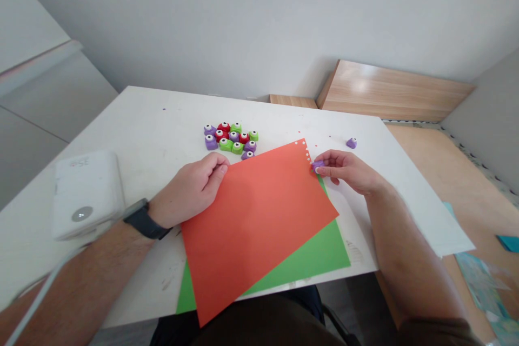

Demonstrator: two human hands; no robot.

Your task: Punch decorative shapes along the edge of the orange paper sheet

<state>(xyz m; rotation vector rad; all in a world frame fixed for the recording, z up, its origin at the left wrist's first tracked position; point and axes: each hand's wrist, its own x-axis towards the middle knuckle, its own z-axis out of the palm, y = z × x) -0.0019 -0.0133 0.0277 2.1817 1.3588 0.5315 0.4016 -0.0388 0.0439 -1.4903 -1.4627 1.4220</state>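
My left hand is closed on the upper left edge of an orange sheet of paper, fingers curled and thumb on top. At the sheet's right edge, my right hand grips a small purple craft punch between thumb and fingers. Small cut-out shapes line the paper's upper right corner, running down to the punch. Beneath the orange sheet lies a green sheet, mostly covered. Beyond my left hand stands a cluster of small purple, red and green punches with star marks on their white buttons.
Another purple punch sits apart at the right of the white table. A white power bank with a cable lies by my left forearm. Tiny paper bits dot the tabletop. A wooden bed frame stands behind on the right.
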